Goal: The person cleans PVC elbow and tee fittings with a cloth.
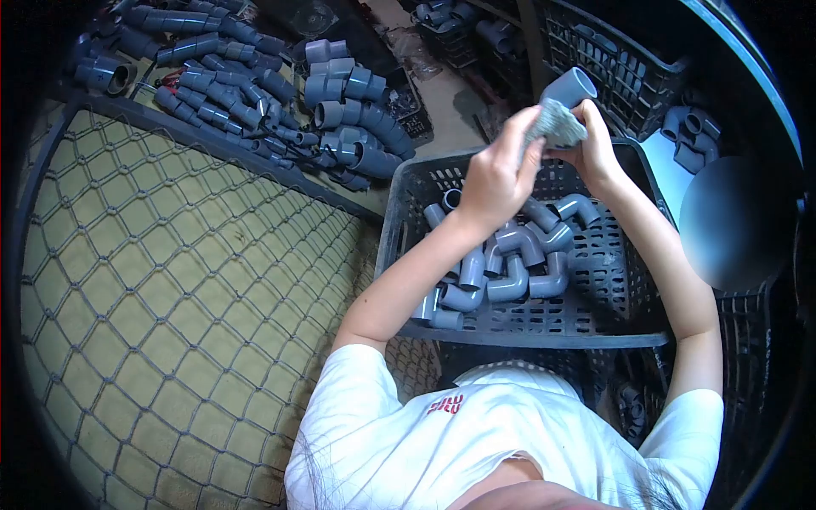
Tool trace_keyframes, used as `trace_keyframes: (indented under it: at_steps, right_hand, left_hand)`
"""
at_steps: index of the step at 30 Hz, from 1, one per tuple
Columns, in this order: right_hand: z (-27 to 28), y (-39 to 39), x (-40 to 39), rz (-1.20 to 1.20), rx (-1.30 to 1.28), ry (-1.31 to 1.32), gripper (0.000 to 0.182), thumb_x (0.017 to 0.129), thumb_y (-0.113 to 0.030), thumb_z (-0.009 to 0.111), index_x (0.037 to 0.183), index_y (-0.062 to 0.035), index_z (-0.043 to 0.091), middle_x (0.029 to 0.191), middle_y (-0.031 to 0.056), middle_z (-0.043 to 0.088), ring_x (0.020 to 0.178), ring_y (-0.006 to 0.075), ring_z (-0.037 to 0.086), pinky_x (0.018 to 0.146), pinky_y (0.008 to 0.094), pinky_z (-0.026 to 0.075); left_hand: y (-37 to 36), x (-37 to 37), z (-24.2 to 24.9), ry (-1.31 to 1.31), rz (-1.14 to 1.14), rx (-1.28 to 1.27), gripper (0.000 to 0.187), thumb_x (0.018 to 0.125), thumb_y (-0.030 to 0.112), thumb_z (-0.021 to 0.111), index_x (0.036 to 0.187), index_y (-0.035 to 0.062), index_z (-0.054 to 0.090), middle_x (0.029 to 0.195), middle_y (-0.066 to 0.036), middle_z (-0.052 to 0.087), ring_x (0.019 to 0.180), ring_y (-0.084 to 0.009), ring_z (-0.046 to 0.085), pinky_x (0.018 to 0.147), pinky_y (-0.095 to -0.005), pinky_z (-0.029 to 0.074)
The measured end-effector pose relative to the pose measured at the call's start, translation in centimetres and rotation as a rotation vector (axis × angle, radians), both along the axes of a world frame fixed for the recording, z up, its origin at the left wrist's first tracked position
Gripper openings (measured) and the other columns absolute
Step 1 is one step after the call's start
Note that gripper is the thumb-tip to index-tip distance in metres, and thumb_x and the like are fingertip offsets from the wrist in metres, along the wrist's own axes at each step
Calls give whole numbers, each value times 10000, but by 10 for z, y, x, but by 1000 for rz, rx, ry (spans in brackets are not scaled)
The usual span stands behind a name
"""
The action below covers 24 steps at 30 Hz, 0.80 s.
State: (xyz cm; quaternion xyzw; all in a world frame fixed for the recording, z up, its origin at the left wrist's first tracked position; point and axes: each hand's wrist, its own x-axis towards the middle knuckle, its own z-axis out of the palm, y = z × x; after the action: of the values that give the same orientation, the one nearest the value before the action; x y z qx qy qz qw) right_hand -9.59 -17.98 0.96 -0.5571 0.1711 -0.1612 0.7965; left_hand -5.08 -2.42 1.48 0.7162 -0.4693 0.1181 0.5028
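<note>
Above the crate, my left hand [501, 174] is closed on a crumpled grey-green cloth [557, 126]. The cloth presses against the near side of a grey plastic pipe fitting [568, 87], whose round open end points up and to the right. My right hand [597, 153] is closed around the lower part of that fitting; the cloth and fingers hide the rest of it. Below both hands, a black slatted plastic crate [518, 340] contains several loose grey pipe elbows [518, 242], mostly in its left and middle part.
To the left stands a wire mesh panel [178, 280]. Beyond it lies a large pile of grey pipe fittings [229, 85]. Another black crate [612, 68] is at the upper right, with a few fittings [690, 136] on a pale surface beside it.
</note>
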Motion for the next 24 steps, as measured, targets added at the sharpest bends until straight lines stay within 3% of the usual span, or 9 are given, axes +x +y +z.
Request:
trace_keyframes:
  at_steps: [4,6,10,11,13,15,17,20,24]
  right_hand:
    - [-7,-7,-1,46,16,-13,524,921,-486,444,1180,-38,524,1048,92,604,925,184,596,755,369,501]
    - [-7,-7,4,170,12,7,564,899,-568,493,1182,-83,547,1061,50,600,939,148,575,744,331,460]
    - [-2,4,-2,302,-98,0,771,953,-715,373,1394,-95,500,1225,75,570,1095,150,541,999,279,385]
    - [2,9,-4,252,-146,12,768,938,-736,365,1312,-96,566,1129,81,609,973,136,586,863,280,470]
    - [7,8,-5,237,-160,93,896,829,-863,340,1119,-71,640,882,64,623,747,128,571,567,249,411]
    - [5,-4,0,212,-137,73,879,842,-850,341,1142,-77,630,925,66,631,802,132,578,615,271,434]
    - [5,-3,1,123,-109,70,701,948,-718,355,1055,-94,654,920,30,640,751,95,588,605,269,473]
    - [-6,-4,10,228,-288,-86,611,1015,-602,355,1050,-69,652,948,10,621,891,102,518,881,258,403]
    - [0,0,3,216,-290,-3,645,972,-669,392,1061,-83,647,899,12,613,814,94,559,736,263,460]
  left_hand:
    - [1,14,-7,-235,113,-77,306,947,130,636,1225,33,554,1009,-177,681,847,-327,708,697,-384,562]
    - [2,13,-6,-345,124,78,295,925,150,660,1200,69,589,970,-149,675,788,-335,691,660,-394,560]
    - [5,29,0,-408,252,124,271,927,198,656,1182,114,622,910,-113,664,728,-318,677,598,-392,543]
    - [6,32,1,-334,287,146,249,926,199,656,1153,99,639,889,-114,673,716,-311,679,600,-385,544]
    - [9,33,-10,-389,247,64,245,919,189,665,1141,86,661,873,-123,680,702,-297,682,598,-375,543]
    - [13,23,-19,-415,117,71,257,907,175,677,1147,79,676,874,-124,684,694,-274,683,597,-366,543]
    - [11,21,-21,-450,64,75,305,892,161,689,1191,100,679,865,-113,680,677,-257,671,593,-360,540]
    - [7,28,-7,-438,161,106,374,880,130,688,1253,110,661,861,-115,676,649,-262,643,590,-360,534]
    - [8,38,-13,-296,176,-25,319,904,112,654,1216,49,670,840,-149,678,675,-282,664,623,-368,539]
